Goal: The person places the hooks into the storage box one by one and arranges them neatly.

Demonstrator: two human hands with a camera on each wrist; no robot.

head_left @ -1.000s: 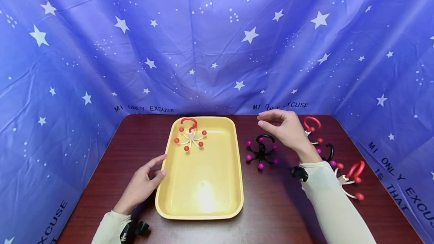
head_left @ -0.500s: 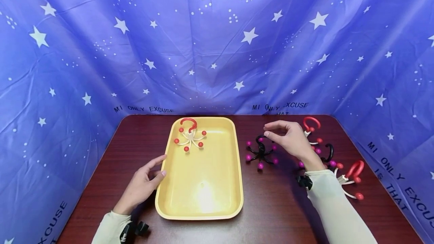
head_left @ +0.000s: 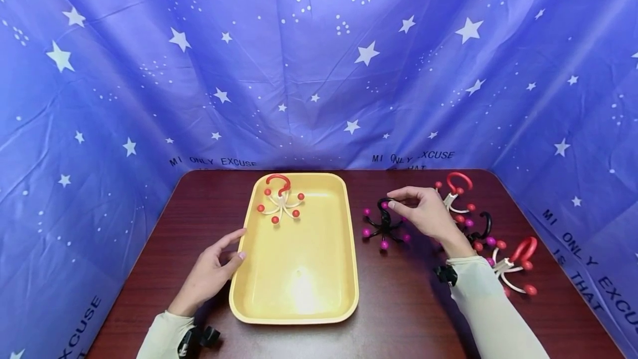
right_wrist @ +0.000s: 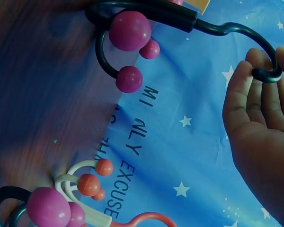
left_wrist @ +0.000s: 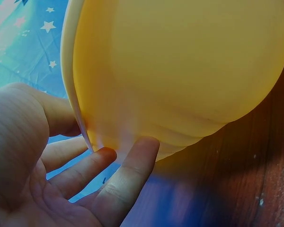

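My right hand pinches the curved hook handle of a black massager, whose several splayed legs end in magenta balls. In the right wrist view, thumb and fingers close about the hook's tip. The legs rest on the table right of the yellow tray. My left hand touches the tray's left side, fingers fairly straight against the outer wall in the left wrist view. Inside the tray's far left corner lies a white massager with red balls and a red hook.
Right of my right hand, partly behind the arm, are a white-and-red massager at the back, another black one, and another white-and-red one nearer. A blue star-printed cloth surrounds the brown table.
My right hand has lowered onto the black massager's hook and taken hold of it; earlier it hovered above with nothing held. My left hand and the tray stay in place.
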